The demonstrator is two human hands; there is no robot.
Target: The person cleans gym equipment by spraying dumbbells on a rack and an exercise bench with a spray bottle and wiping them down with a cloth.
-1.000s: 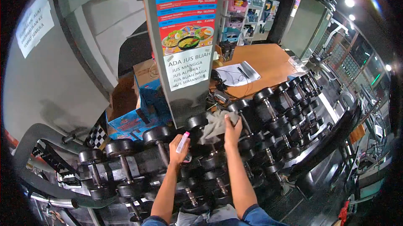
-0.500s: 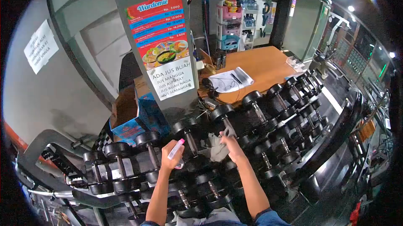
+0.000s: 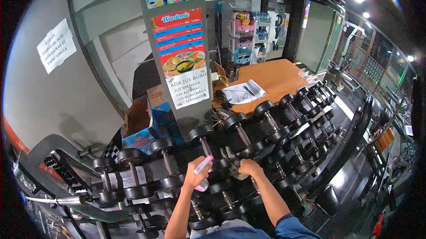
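My left hand (image 3: 194, 175) is wrapped round a clear spray bottle with a pink-tipped nozzle (image 3: 204, 165); the bottle's lower part shows below the fist. A grey cloth (image 3: 236, 170) is bunched in my closed right hand (image 3: 251, 168), partly hidden by the fingers. Both hands are over the dumbbell rack. Just beyond my left hand lies a black dumbbell (image 3: 204, 146) with a metal handle, in the upper row. Another dumbbell (image 3: 242, 135) lies beyond my right hand. Whether the cloth touches a dumbbell, I cannot tell.
More dumbbells fill the rack's two rows to the left and right. Behind it stand a wooden desk (image 3: 275, 74) with papers (image 3: 244, 91), a pillar with a menu poster (image 3: 179, 39), and an open blue box (image 3: 144, 128). A black machine frame (image 3: 53, 150) is at left.
My right hand has come down with the cloth, and its fingers look more closed. My left hand with the spray bottle sits slightly farther right and lower in view. The camera view has shifted slightly.
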